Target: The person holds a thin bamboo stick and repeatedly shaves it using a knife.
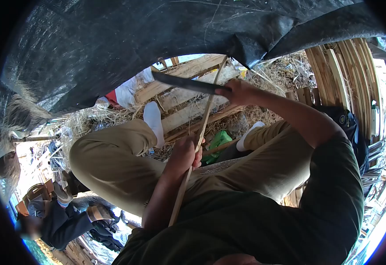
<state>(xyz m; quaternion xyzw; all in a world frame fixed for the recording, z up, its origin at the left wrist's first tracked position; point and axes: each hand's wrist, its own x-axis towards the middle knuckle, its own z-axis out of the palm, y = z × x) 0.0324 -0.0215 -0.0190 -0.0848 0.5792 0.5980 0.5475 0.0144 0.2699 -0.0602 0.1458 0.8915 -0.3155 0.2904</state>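
Note:
My left hand (185, 153) is closed around a long thin wooden strip (207, 111), which slants from beside my left forearm up to the dark sheet. In my right hand (237, 92) is a machete (182, 82), gripped at its right end; its handle is hidden by my fingers. The dark blade points left and crosses the strip near its upper part. I cannot tell whether the edge touches the wood. My legs are spread in tan trousers (113, 145), with the strip between them.
A black plastic sheet (126, 35) hangs low ahead. Wooden slats (179, 97) and straw (290, 73) cover the ground. Planks (356, 70) stand at right, near a dark bag (349, 126). A green plastic piece (220, 145) lies between my legs. Another person (64, 225) is at lower left.

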